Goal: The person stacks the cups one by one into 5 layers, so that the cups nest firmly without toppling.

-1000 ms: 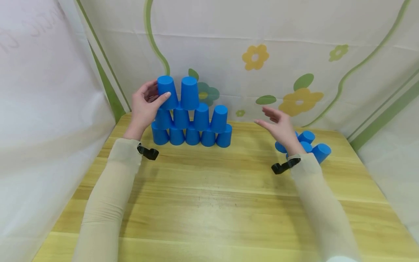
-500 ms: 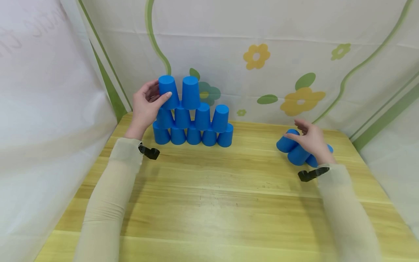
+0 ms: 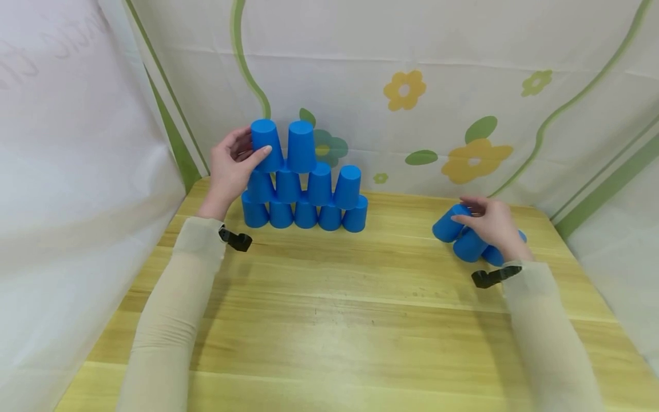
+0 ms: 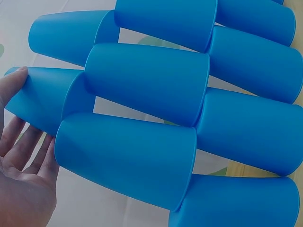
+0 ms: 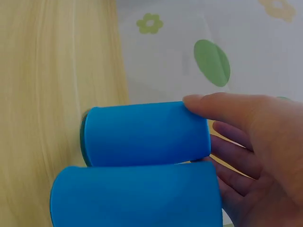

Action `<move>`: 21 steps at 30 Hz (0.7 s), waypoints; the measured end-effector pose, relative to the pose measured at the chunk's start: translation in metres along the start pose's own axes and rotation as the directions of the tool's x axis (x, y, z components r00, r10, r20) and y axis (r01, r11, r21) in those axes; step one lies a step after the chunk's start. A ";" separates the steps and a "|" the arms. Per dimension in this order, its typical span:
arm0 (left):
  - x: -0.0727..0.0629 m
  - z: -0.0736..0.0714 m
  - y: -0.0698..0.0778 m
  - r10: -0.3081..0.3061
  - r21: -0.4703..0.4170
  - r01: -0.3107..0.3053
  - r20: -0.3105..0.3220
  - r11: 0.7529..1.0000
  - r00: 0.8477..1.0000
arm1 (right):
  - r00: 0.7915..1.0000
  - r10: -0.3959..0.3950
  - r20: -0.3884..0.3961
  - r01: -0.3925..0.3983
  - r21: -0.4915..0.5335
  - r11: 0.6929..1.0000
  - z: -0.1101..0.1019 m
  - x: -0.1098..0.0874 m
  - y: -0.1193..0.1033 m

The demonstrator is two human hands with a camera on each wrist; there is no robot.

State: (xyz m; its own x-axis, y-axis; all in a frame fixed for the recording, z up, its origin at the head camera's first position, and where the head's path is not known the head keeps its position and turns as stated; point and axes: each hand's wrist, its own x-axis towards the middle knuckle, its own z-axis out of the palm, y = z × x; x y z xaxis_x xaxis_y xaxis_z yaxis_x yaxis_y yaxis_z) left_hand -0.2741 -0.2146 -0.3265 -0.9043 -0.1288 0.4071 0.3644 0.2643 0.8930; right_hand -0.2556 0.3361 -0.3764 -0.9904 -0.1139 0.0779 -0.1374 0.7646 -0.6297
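Observation:
Upside-down blue cups form a three-tier wall at the back left in the head view. My left hand (image 3: 229,171) holds the leftmost top-tier cup (image 3: 265,143), thumb on its near side and fingers behind it. Beside that cup stands another top-tier cup (image 3: 301,149). At the right of the table, my right hand (image 3: 496,226) grips a tilted blue cup (image 3: 447,224) near its closed end. In the right wrist view the thumb rests on this cup (image 5: 147,132), with the fingers beyond it. A neighbouring cup (image 5: 137,198) lies close alongside.
Other loose cups (image 3: 469,246) sit under and around my right hand, partly hidden by it. The wooden table (image 3: 329,320) runs up to a white flowered curtain (image 3: 360,86) at the back. Another white curtain hangs at the left.
My right hand has moved right and down from mid-air to the loose cups and taken hold of one, which now leans more. My left hand has stayed on its cup.

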 end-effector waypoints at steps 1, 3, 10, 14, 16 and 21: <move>0.000 0.000 0.000 0.001 0.000 -0.001 -0.001 1.000 1.000 | 1.000 0.007 -0.003 -0.007 0.011 1.000 0.000 0.000 0.000; -0.001 0.000 0.000 0.003 0.002 -0.003 -0.002 1.000 1.000 | 1.000 0.017 -0.010 -0.017 0.028 0.999 0.000 0.000 -0.002; -0.001 0.001 0.001 -0.003 0.007 0.003 -0.003 1.000 1.000 | 0.999 -0.008 -0.043 0.011 0.071 0.997 -0.002 0.002 -0.022; -0.001 0.000 0.000 -0.007 0.005 0.007 -0.007 1.000 1.000 | 0.998 -0.035 -0.053 0.040 0.087 0.995 -0.004 0.001 -0.040; -0.001 0.000 0.000 -0.007 0.008 0.007 -0.007 1.000 1.000 | 0.997 -0.047 -0.058 0.052 0.091 0.994 -0.004 0.001 -0.050; -0.001 0.001 0.001 -0.003 0.013 0.003 -0.002 1.000 1.000 | 0.994 -0.060 -0.088 0.070 0.122 0.990 -0.002 -0.002 -0.070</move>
State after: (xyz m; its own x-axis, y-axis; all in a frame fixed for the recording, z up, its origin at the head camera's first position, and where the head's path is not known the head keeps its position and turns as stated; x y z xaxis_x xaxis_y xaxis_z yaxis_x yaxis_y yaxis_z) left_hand -0.2729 -0.2135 -0.3264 -0.9051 -0.1312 0.4045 0.3585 0.2761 0.8918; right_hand -0.2440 0.2838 -0.3310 -0.9777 -0.1031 0.1830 -0.2041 0.6715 -0.7123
